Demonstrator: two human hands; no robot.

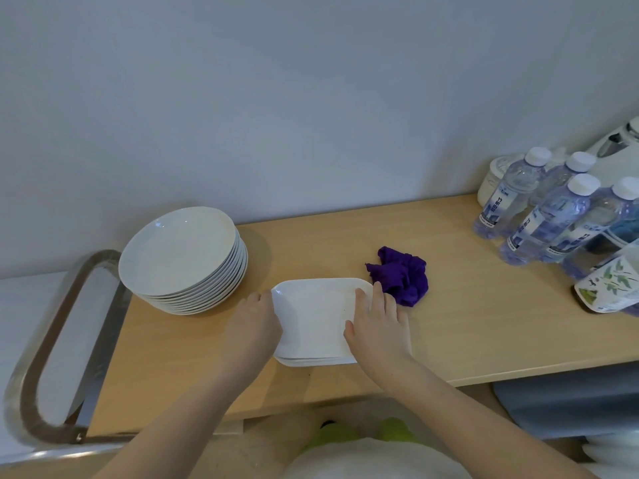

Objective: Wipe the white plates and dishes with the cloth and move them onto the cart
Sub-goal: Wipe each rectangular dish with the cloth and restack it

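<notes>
Round plates (179, 250) stacked left of rectangular dishes (314, 316); cloth (401, 276) just right.

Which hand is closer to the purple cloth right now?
Right. The right hand holds the right edge of the rectangular dishes, beside the purple cloth; the left hand is on the dishes' far side.

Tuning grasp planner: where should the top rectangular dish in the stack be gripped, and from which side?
By its two short raised rims, coming in from left and right. The top rectangular dish lies flat on a stack, so its upturned edges likely give fingers purchase; the left hand and right hand already sit there.
</notes>
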